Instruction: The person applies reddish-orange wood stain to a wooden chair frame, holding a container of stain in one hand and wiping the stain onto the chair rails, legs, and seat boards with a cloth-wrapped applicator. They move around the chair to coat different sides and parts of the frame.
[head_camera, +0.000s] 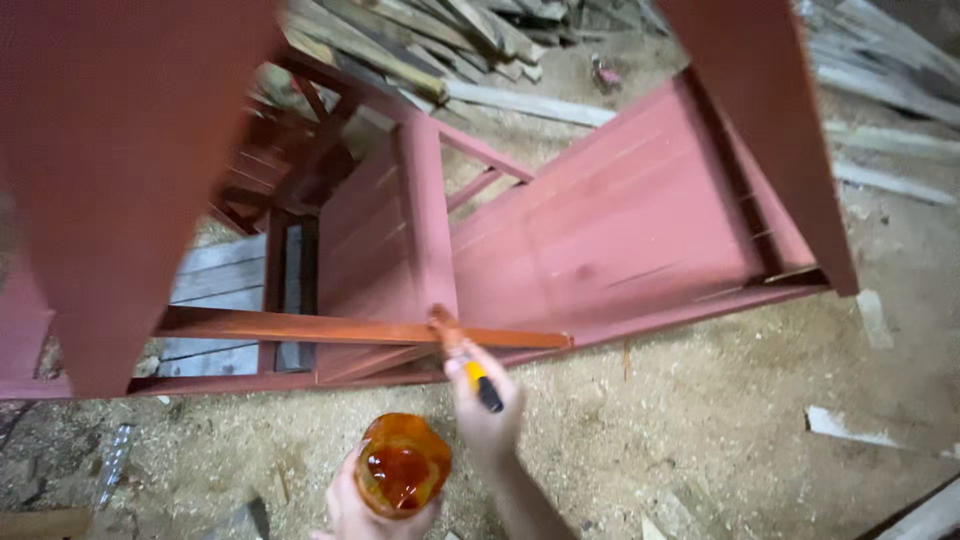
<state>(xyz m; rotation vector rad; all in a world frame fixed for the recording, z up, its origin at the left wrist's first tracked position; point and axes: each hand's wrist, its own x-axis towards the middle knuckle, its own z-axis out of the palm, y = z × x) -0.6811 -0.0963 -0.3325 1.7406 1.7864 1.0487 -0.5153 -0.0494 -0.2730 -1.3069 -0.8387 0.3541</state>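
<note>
Right hand (487, 415) grips a paintbrush (462, 358) pointing up-left onto the horizontal rail (330, 328) directly ahead; left hand (352, 508) cups the paint container (402, 465) beside it, nearer the body.

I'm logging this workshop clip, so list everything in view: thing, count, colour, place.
wooden frame piece: one, red-brown painted, lying on the ground across the middle.
rail: one, wet orange-red, front of the frame, under the brush.
paintbrush: one, yellow and black handle, bristles on the rail.
paint container: one, clear with orange-red paint, bottom centre.
timber planks: a pile, pale, top of the view.
wood scraps: several, pale, on the right.
sawdust floor: tan, all around.
left hand: holds the paint container.
right hand: grips the paintbrush.
</note>
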